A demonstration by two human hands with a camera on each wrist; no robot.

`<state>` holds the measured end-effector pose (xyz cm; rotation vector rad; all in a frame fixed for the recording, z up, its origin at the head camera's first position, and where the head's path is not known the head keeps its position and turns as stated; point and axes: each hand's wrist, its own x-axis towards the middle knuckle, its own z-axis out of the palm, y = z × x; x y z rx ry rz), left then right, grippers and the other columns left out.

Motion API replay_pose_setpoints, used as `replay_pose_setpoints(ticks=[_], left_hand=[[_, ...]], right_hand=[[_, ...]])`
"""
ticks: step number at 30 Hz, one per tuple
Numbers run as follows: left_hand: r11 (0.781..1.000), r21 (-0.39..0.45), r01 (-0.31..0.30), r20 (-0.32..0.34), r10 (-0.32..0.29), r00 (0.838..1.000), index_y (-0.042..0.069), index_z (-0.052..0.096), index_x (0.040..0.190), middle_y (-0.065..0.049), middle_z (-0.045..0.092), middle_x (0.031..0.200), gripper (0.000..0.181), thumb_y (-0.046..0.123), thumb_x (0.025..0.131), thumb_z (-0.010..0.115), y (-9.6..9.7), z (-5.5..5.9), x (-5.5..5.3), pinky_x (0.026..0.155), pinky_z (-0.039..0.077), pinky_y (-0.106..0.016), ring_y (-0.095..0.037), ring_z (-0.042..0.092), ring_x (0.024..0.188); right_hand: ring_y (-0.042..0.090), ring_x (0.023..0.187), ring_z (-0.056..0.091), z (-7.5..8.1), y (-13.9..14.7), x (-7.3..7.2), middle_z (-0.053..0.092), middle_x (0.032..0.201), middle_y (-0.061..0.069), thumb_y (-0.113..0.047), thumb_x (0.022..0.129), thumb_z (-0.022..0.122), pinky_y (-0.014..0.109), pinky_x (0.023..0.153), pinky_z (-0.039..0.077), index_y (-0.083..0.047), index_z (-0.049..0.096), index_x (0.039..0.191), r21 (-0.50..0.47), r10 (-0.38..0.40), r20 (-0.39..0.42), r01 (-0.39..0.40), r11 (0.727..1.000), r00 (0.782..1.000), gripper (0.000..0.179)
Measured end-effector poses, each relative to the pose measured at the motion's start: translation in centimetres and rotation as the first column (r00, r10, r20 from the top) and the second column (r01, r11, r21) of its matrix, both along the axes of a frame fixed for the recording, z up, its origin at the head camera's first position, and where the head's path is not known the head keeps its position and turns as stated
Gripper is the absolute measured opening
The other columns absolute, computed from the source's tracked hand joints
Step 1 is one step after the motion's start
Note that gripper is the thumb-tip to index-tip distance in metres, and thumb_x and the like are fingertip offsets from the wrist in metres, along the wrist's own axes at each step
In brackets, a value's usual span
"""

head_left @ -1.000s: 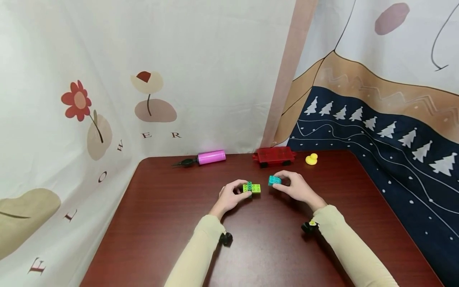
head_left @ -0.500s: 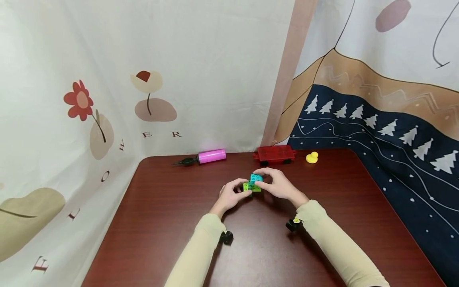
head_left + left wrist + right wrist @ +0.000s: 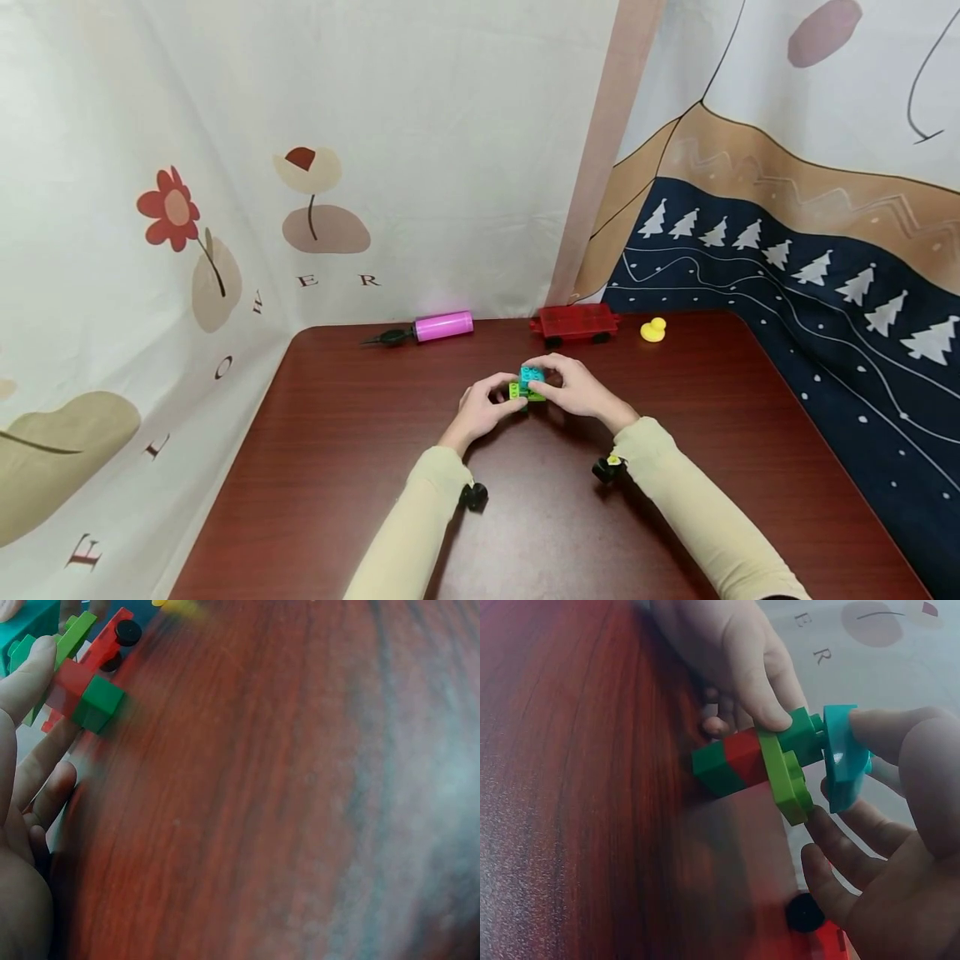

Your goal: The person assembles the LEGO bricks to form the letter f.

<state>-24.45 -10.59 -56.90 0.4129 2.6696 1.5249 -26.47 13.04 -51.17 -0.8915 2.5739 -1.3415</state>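
Near the table's middle, my left hand grips a small stack of toy building bricks by its sides. In the right wrist view that stack has a green brick at the bottom, a red brick, a wider lime brick and a green brick on top. My right hand pinches a teal brick between thumb and fingers, right over the top green brick. Green studs show in the narrow space between them; whether they touch I cannot tell.
At the table's back edge lie a pink hand pump with a black nozzle, a red toy wagon with black wheels, and a yellow rubber duck. Printed cloth hangs behind the brown table.
My right hand has carried the teal brick leftward from beside the stack to over its top, shifting slightly further left in the last half second. The left hand has stayed in place.
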Motion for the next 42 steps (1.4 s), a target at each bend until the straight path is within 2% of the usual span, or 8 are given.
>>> replay_pose_setpoints(ticks=[5, 15, 23, 32, 42], left_hand=[[1.0, 0.002, -0.001, -0.01, 0.001, 1.0, 0.031, 0.074, 0.125, 0.007, 0.068, 0.09, 0.037, 0.045, 0.092, 0.081, 0.1, -0.1, 0.0, 0.077, 0.047, -0.033, -0.01, 0.06, 0.085], [1.0, 0.002, -0.004, -0.004, 0.004, 1.0, 0.032, 0.074, 0.125, 0.009, 0.067, 0.087, 0.038, 0.047, 0.091, 0.082, 0.2, 0.0, 0.1, 0.077, 0.047, -0.034, -0.01, 0.06, 0.083], [1.0, 0.007, -0.014, -0.004, 0.014, 1.0, 0.032, 0.074, 0.125, 0.008, 0.067, 0.087, 0.039, 0.047, 0.09, 0.082, 0.2, 0.0, 0.1, 0.078, 0.046, -0.035, -0.011, 0.06, 0.083], [1.0, -0.001, -0.01, -0.002, 0.01, 1.0, 0.032, 0.074, 0.125, 0.008, 0.067, 0.087, 0.039, 0.048, 0.09, 0.082, 0.2, -0.2, 0.0, 0.078, 0.046, -0.035, -0.011, 0.06, 0.084], [1.0, -0.013, -0.01, -0.031, 0.01, 0.999, 0.034, 0.074, 0.124, 0.01, 0.066, 0.086, 0.039, 0.049, 0.089, 0.082, 0.0, -0.6, -0.4, 0.078, 0.046, -0.036, -0.01, 0.06, 0.083]], right_hand=[[0.019, 0.11, 0.063, -0.1, -0.1, 0.1, 0.069, 0.123, 0.004, -0.021, 0.1, 0.074, 0.035, 0.095, 0.056, -0.011, 0.068, 0.135, 0.002, 0.006, 0.008, -0.006, 1.0, 1.0, 0.036], [0.017, 0.103, 0.064, -0.3, -0.8, 0.4, 0.07, 0.116, 0.003, -0.022, 0.101, 0.073, 0.034, 0.091, 0.057, -0.011, 0.073, 0.125, -0.027, -0.039, -0.052, 0.038, 0.999, 0.998, 0.026], [0.017, 0.102, 0.063, -0.5, -1.2, 0.5, 0.07, 0.12, 0.004, -0.019, 0.101, 0.073, 0.037, 0.089, 0.055, -0.008, 0.07, 0.129, 0.003, -0.051, -0.143, 0.052, 0.999, 0.988, 0.03], [0.017, 0.099, 0.062, -0.8, -1.4, 0.8, 0.068, 0.115, 0.004, -0.018, 0.101, 0.073, 0.037, 0.088, 0.055, -0.01, 0.071, 0.125, 0.003, -0.071, -0.13, 0.072, 0.997, 0.989, 0.026], [0.015, 0.086, 0.056, -0.8, -1.6, 0.9, 0.066, 0.111, 0.003, -0.02, 0.099, 0.076, 0.03, 0.075, 0.05, -0.011, 0.072, 0.123, 0.004, -0.065, -0.189, 0.067, 0.998, 0.98, 0.026]])
